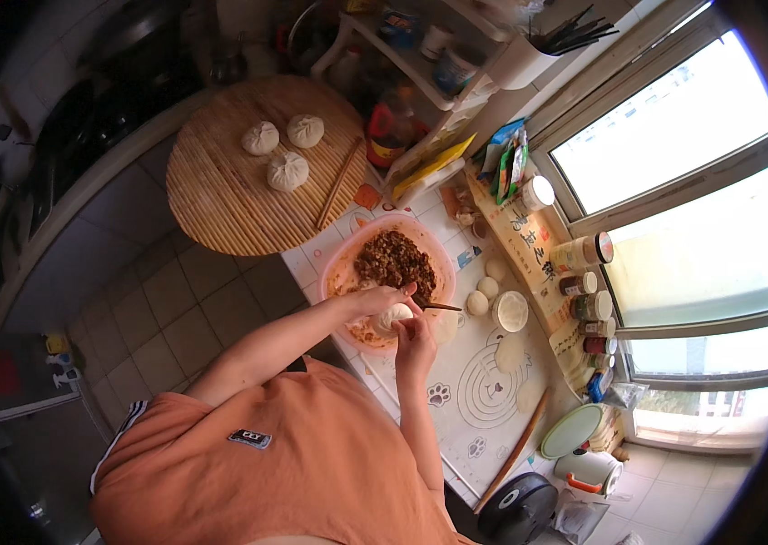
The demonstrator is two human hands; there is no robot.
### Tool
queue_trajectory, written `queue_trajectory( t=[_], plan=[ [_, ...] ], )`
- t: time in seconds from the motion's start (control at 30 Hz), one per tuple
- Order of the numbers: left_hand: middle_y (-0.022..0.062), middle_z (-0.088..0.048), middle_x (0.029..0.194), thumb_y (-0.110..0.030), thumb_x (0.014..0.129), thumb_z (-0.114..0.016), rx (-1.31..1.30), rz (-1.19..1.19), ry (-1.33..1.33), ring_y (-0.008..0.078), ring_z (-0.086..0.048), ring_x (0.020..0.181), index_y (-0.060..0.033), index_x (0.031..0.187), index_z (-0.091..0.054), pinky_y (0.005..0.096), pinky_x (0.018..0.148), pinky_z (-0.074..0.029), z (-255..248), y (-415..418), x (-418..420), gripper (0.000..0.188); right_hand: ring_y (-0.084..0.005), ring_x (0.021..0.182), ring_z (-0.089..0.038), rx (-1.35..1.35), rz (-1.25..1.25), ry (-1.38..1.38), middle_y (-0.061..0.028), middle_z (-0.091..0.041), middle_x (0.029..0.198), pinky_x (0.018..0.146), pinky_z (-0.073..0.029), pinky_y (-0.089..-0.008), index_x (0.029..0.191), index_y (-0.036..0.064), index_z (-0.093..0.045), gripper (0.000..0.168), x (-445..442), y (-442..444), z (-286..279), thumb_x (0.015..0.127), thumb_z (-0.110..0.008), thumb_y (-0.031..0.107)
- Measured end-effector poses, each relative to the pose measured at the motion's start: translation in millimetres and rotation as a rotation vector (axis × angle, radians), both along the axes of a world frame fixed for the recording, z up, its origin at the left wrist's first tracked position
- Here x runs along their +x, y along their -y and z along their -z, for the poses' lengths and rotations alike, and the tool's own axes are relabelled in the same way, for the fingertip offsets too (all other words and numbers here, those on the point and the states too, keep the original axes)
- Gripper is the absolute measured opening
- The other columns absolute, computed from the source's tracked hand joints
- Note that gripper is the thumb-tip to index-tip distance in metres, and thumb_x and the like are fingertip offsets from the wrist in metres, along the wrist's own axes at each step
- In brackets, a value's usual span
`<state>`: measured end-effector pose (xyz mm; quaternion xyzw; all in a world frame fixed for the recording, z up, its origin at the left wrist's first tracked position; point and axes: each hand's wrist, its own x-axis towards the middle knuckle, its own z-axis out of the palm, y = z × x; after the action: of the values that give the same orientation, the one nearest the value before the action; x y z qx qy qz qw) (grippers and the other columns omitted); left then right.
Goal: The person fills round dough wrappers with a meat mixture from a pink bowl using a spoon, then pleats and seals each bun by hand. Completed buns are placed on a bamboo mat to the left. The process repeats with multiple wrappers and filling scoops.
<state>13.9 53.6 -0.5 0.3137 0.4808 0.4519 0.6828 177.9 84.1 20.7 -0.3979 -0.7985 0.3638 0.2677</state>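
Over the near side of a pink plastic basin (452, 272) of dark chopped filling (394, 262), both my hands are at a partly gathered dough bun (392, 319). My left hand (384, 301) reaches across its top, fingers bent at its far edge. My right hand (416, 340) pinches the dough at its right side. A thin brown utensil (442, 307) sticks out to the right from between the hands; which hand holds it is unclear. Three pleated buns (288, 171) sit on a round slatted board (234, 204), beside a wooden stick (339, 184).
Right of the basin, a printed mat (452, 436) carries dough balls (477, 303), a small bowl of flour (510, 311), flat wrappers (510, 353) and a rolling pin (512, 449). Jars (578, 252) line the windowsill. A shelf rack (411, 61) stands behind the basin.
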Motion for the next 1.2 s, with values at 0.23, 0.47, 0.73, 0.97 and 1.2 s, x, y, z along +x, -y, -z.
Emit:
queue_trajectory(
  t=[0.23,0.47,0.73,0.97,1.2],
  plan=[
    [0.0097,-0.068,0.111,-0.072,0.094,-0.028,-0.028,-0.119,0.571,0.0184,-0.067,0.103,-0.0037,0.124,-0.061,0.0364,0.091,-0.056,13.5,-6.2,18.1,0.081,-0.0130,0.094,-0.058,-0.398,0.285,-0.339,-0.0097,-0.061,0.118,0.072,-0.051,-0.0268,0.134,0.004,-0.053,0.036,39.6,-4.3,-31.9,0.102,-0.055,0.020],
    [0.0101,-0.060,0.127,-0.066,0.098,-0.031,0.077,-0.021,0.494,0.0178,-0.060,0.115,-0.0012,0.134,-0.051,0.0359,0.100,-0.049,10.4,-3.8,69.1,0.077,-0.0243,0.118,-0.055,-0.874,0.385,-0.681,-0.0149,-0.041,0.142,0.088,-0.057,-0.0369,0.152,0.005,-0.019,0.076,56.0,43.5,-11.3,0.093,-0.067,0.010],
    [0.0123,-0.046,0.147,-0.060,0.100,-0.037,0.154,0.141,0.196,0.0202,-0.034,0.142,-0.0014,0.143,-0.044,0.0390,0.119,-0.025,-16.8,14.3,76.4,0.074,-0.0251,0.107,-0.058,-0.796,0.678,-0.460,-0.0155,-0.045,0.127,0.081,-0.060,-0.0352,0.137,0.001,-0.032,0.075,133.9,35.4,48.6,0.078,-0.079,0.006],
    [0.0130,-0.053,0.138,-0.053,0.102,-0.040,-0.012,0.018,0.349,0.0221,-0.050,0.130,0.0000,0.137,-0.047,0.0383,0.112,-0.039,2.8,26.9,47.6,0.064,-0.0222,0.103,-0.059,-0.396,0.649,-0.049,-0.0158,-0.049,0.122,0.076,-0.055,-0.0297,0.138,-0.001,-0.035,0.081,180.3,-28.5,128.6,0.074,-0.083,0.009],
    [0.0141,-0.061,0.126,-0.044,0.105,-0.040,-0.023,-0.182,0.382,0.0225,-0.060,0.117,0.0006,0.133,-0.051,0.0380,0.103,-0.048,-2.4,48.0,16.5,0.054,-0.0213,0.075,-0.063,-0.170,0.737,0.085,-0.0126,-0.068,0.093,0.068,-0.051,-0.0334,0.117,-0.003,-0.061,0.043,199.0,-110.3,129.3,0.082,-0.078,0.016]
  ],
)
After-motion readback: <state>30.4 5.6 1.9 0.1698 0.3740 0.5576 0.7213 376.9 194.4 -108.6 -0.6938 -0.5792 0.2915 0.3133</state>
